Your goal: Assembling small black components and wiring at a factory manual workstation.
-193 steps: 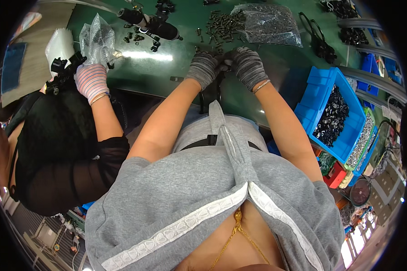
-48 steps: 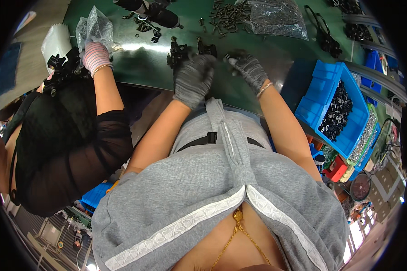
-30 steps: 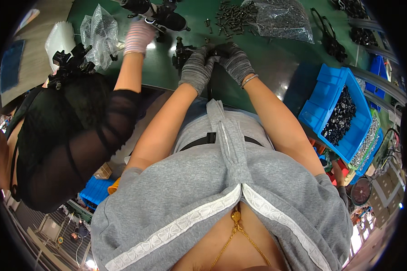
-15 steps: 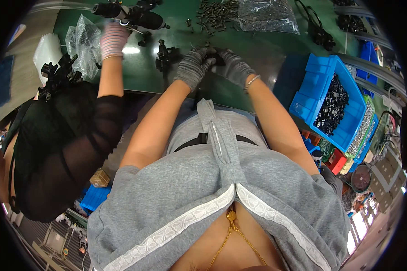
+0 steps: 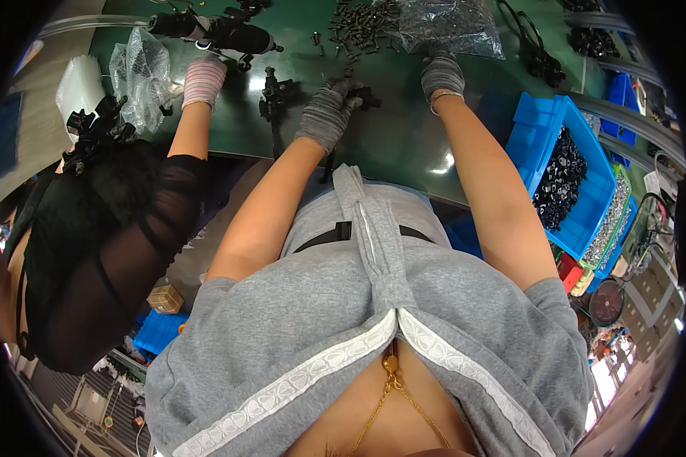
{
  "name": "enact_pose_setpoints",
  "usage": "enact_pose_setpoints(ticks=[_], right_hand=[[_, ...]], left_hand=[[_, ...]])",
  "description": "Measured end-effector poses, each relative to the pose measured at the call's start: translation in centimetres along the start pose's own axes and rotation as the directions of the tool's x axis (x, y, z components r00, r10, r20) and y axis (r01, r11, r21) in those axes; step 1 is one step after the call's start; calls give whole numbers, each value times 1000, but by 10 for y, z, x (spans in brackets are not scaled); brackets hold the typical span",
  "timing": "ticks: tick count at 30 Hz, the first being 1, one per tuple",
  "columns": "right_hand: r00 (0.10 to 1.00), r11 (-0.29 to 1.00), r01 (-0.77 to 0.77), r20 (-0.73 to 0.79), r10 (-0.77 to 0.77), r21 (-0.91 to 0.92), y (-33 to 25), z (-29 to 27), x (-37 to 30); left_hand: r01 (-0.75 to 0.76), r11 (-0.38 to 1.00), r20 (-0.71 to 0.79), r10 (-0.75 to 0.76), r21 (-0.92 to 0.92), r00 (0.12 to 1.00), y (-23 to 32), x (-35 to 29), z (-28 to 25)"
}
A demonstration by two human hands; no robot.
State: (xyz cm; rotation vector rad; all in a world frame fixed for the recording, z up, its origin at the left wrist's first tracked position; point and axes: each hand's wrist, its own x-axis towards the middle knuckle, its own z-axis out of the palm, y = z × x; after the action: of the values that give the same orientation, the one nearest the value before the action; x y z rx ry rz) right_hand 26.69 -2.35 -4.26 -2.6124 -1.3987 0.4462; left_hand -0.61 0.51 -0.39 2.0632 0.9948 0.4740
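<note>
My left hand [image 5: 326,116], in a grey knitted glove, is closed around a black metal fitting [image 5: 367,97] with a threaded stem that points away from me. Part of the fitting is hidden by the fingers. Further right and forward, my right hand [image 5: 442,74], gloved alike, reaches to the near edge of a clear plastic bag [image 5: 459,30] of small parts. Its fingertips are hidden, so I cannot see whether it grips anything. Left of the bag lies a loose pile of dark screws [image 5: 364,24]. A similar black fitting [image 5: 273,93] stands left of my left hand.
A co-worker's striped-gloved hand [image 5: 204,79] is at the left, beside a black power tool [image 5: 221,33]. Bubble wrap [image 5: 139,80] and more black fittings [image 5: 95,137] lie there. At right stand a blue bin [image 5: 527,152] of black parts and black cables [image 5: 533,53].
My right hand has left the fitting and moved forward and right to the bag's edge. My left hand stays on the fitting. The co-worker's hand has shifted slightly right and nearer.
</note>
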Motion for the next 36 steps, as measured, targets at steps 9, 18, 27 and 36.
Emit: enact_pose_setpoints(ticks=[9,18,27,36], right_hand=[[896,848,-162,436,-89,505,-67,-42,-62],[884,882,323,222,-411,344,-87,-51,-85],[787,932,357,516,-339,67,-102,-63,-69],[829,962,262,493,-263,74,-111,-66,-77]], left_hand=[[57,998,38,-57,-8,998,-8,-3,-3],[122,992,126,-126,36,984,1,5,-7],[149,983,196,-167,104,966,16,12,-17],[217,976,115,-219,32,969,15,2,-28]])
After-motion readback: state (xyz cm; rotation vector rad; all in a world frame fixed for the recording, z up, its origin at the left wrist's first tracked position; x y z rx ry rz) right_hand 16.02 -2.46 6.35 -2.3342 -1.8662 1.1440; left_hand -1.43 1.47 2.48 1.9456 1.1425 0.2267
